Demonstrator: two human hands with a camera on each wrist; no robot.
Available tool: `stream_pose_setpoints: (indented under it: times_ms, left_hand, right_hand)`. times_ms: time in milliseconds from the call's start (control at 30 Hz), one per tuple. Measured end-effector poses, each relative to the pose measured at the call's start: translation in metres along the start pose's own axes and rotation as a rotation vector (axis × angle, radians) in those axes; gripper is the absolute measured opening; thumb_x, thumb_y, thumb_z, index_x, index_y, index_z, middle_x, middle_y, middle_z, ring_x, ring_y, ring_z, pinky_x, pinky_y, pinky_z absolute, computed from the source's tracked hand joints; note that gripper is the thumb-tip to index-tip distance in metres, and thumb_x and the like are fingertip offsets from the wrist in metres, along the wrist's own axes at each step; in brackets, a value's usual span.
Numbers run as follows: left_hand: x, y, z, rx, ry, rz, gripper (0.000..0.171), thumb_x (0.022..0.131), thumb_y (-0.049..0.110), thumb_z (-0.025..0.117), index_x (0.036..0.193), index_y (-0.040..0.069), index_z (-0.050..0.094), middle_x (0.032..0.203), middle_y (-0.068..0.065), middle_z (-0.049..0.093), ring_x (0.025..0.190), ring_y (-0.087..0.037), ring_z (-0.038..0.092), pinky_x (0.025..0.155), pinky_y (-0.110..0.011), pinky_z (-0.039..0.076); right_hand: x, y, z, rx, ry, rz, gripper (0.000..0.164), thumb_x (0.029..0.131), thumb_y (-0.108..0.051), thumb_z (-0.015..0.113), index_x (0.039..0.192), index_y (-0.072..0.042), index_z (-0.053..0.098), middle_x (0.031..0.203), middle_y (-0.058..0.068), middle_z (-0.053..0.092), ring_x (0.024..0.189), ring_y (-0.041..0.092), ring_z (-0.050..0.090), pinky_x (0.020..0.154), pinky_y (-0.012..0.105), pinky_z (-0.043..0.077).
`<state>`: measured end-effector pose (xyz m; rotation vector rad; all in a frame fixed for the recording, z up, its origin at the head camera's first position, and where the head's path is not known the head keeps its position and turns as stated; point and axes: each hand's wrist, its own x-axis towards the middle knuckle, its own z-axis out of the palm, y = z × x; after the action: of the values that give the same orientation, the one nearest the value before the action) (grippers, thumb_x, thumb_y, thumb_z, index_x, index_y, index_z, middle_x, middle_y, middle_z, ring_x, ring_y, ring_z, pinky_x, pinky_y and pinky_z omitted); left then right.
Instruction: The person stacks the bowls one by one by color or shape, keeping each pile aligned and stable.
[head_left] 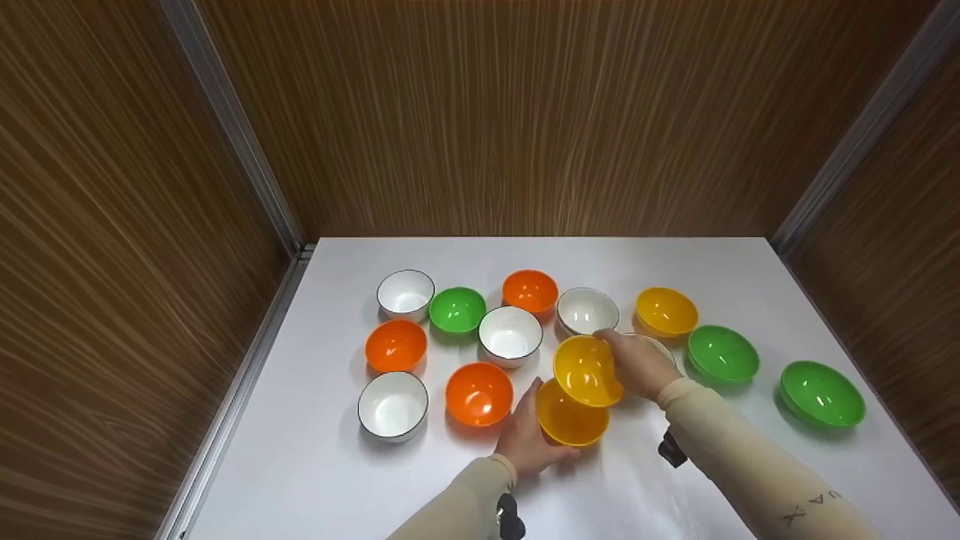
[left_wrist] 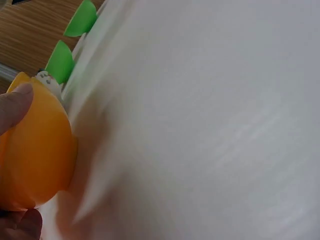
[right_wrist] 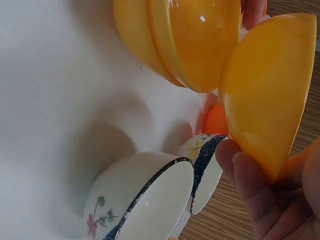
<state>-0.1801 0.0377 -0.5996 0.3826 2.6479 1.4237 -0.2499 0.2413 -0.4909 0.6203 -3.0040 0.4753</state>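
the right hand [head_left: 639,365] pinches the rim of a glossy, round yellow bowl, plastic by its look [head_left: 587,373], at its right side, holding it tilted above the near middle of the white tabletop [head_left: 285,457]; the left hand [head_left: 531,441] is clamped round a nested pair of matching yellow bowls [head_left: 571,426] just below, thumb on the near side. the likeliest trouble is a crooked seating: with the upper bowl leaning, its base could catch on the pair's rim and jam. the one-sided pinch on slick walls might also let it swivel or slip. a drop to the right could knock the white, dark-rimmed bowl with painted flowers [right_wrist: 150,210]; a leftward swing of the left hand might nudge the shiny round orange bowl [head_left: 478,395] close by. the held bowl is smooth, plain and deep, slightly translucent, with bright highlights inside. whether the pair touches the tabletop i cannot tell.
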Motion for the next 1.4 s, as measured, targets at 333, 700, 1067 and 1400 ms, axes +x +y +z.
stream_pose_setpoints:
  times_ms: [333,700,1067,1400]
  left_hand:
    - [0.009,-0.012,0.007,-0.127,0.026,-0.081,0.116,0.051,0.052,0.083,0.144,0.029,0.018,0.14,0.012,0.032,0.124,-0.008,0.034,0.105,-0.038,0.028]
    - [0.014,-0.024,0.015,-0.096,0.048,-0.046,0.116,0.049,0.063,0.077,0.144,0.031,0.019,0.14,0.014,0.033,0.125,-0.006,0.034,0.105,-0.036,0.028]
    - [0.015,-0.022,0.018,-0.06,0.08,-0.002,0.116,0.048,0.071,0.07,0.144,0.031,0.018,0.141,0.014,0.033,0.125,-0.006,0.034,0.105,-0.035,0.028]
    - [0.015,-0.021,0.015,-0.014,0.08,-0.007,0.117,0.049,0.073,0.069,0.145,0.029,0.018,0.141,0.012,0.034,0.125,-0.009,0.036,0.103,-0.038,0.031]
  right_hand:
    - [-0.001,-0.012,0.016,0.034,-0.037,-0.021,0.044,0.078,0.006,0.057,0.118,-0.011,0.054,0.095,0.011,0.065,0.083,0.029,0.062,0.075,0.045,0.051]
    - [0.0,-0.01,0.034,0.021,0.025,0.0,0.031,0.082,-0.002,0.06,0.111,-0.012,0.058,0.083,0.006,0.064,0.072,0.026,0.061,0.068,0.043,0.052]
    - [-0.002,-0.004,0.044,0.105,0.069,-0.017,0.017,0.085,-0.003,0.059,0.099,-0.011,0.064,0.087,0.003,0.066,0.078,0.023,0.062,0.076,0.042,0.051]
    - [0.0,-0.002,0.051,0.139,0.059,0.044,0.018,0.084,-0.005,0.063,0.099,-0.01,0.07,0.093,0.005,0.066,0.089,0.025,0.061,0.085,0.044,0.048]
